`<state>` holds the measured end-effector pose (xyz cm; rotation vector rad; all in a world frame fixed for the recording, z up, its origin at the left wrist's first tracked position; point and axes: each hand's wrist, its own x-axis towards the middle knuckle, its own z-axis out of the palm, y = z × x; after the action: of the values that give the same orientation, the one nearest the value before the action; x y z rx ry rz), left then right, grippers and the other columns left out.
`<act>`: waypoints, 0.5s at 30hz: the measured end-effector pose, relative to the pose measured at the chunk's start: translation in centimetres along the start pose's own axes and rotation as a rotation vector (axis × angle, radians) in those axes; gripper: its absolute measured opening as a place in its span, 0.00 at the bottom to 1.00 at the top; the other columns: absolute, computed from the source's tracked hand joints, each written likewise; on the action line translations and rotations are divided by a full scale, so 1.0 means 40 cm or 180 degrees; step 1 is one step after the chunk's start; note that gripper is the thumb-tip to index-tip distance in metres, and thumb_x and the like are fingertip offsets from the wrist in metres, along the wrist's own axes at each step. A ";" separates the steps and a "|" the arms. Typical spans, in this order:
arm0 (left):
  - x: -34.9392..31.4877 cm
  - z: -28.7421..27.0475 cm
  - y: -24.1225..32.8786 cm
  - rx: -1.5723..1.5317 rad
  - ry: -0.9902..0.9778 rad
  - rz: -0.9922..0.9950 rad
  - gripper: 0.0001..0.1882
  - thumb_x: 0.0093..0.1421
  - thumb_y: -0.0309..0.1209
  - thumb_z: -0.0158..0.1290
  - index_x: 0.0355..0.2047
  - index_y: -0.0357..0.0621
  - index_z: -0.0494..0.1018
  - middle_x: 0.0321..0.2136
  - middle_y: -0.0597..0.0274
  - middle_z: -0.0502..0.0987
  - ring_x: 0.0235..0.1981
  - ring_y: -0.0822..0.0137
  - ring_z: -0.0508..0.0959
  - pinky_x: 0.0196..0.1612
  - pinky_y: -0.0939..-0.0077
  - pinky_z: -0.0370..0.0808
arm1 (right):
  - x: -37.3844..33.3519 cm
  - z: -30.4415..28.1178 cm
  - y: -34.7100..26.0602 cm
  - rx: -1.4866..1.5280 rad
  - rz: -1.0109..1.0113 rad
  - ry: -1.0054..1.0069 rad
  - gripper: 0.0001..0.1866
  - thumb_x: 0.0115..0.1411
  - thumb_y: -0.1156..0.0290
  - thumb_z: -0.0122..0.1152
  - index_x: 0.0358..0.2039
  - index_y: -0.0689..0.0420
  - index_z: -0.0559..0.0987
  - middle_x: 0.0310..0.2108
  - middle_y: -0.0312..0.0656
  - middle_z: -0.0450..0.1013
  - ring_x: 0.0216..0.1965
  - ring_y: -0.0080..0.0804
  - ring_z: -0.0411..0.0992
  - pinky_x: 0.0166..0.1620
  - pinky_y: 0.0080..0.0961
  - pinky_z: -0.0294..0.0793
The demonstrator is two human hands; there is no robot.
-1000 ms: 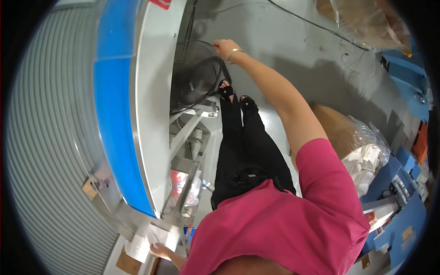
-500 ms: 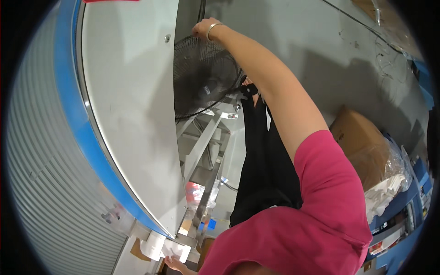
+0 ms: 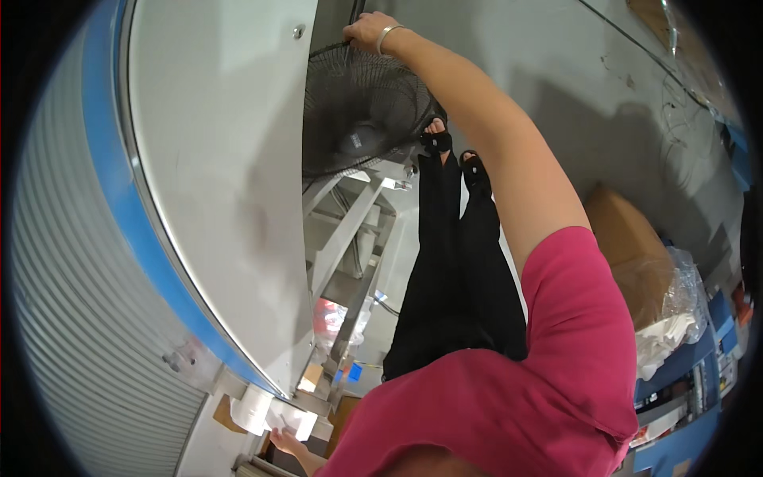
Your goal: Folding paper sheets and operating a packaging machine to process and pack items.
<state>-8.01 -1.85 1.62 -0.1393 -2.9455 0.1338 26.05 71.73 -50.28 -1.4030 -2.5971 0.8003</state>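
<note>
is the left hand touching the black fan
Apart: the head view shows the left hand near the lower edge and the black fan near the top, with the metal frame showing between them.

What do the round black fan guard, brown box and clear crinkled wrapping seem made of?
Round black fan guard: probably coated metal, perhaps plastic, given its thin, close-set strands. Brown box: likely matt cardboard, from its dull, flat sides. Clear crinkled wrapping: seemingly glossy plastic film, see-through with glints.
</note>
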 end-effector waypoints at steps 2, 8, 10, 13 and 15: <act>-0.008 -0.004 0.016 -0.0028 -0.0035 -0.0060 0.17 0.51 0.23 0.48 0.43 0.34 0.69 0.42 0.53 0.72 0.42 0.59 0.72 0.43 0.69 0.69 | -0.032 0.001 -0.025 -0.0048 -0.0242 0.0293 0.10 0.56 0.65 0.54 0.39 0.46 0.77 0.37 0.36 0.75 0.45 0.35 0.69 0.48 0.32 0.67; 0.030 0.008 -0.069 -0.0294 -0.0045 0.0096 0.16 0.51 0.23 0.50 0.42 0.36 0.69 0.41 0.55 0.71 0.42 0.60 0.71 0.43 0.71 0.69 | -0.138 -0.013 -0.093 -0.0288 0.0077 0.0477 0.13 0.47 0.70 0.59 0.37 0.51 0.76 0.36 0.35 0.74 0.44 0.35 0.68 0.47 0.31 0.66; 0.006 0.009 -0.021 -0.0214 -0.0031 0.0038 0.16 0.51 0.23 0.50 0.42 0.36 0.69 0.40 0.55 0.71 0.42 0.60 0.71 0.43 0.71 0.69 | -0.171 -0.012 -0.093 -0.0322 0.0098 0.0569 0.14 0.46 0.71 0.60 0.37 0.51 0.76 0.36 0.35 0.74 0.44 0.35 0.68 0.47 0.31 0.66; 0.008 0.008 -0.034 -0.0248 -0.0075 -0.0087 0.16 0.52 0.23 0.50 0.42 0.36 0.69 0.40 0.55 0.71 0.41 0.61 0.71 0.42 0.70 0.70 | -0.219 -0.010 -0.115 -0.0288 0.0145 0.0788 0.13 0.47 0.72 0.59 0.36 0.51 0.75 0.35 0.36 0.74 0.42 0.35 0.69 0.46 0.31 0.66; 0.013 0.012 -0.043 0.0012 -0.0043 0.0216 0.15 0.53 0.23 0.50 0.42 0.37 0.69 0.39 0.55 0.71 0.41 0.60 0.71 0.42 0.70 0.70 | -0.265 -0.007 -0.116 -0.0333 0.0140 0.1020 0.09 0.49 0.69 0.55 0.32 0.52 0.76 0.31 0.37 0.75 0.39 0.35 0.70 0.43 0.31 0.66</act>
<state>-8.74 -3.54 1.44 -0.2389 -2.9550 0.1502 28.72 61.31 -46.00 -1.4801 -2.3981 0.4070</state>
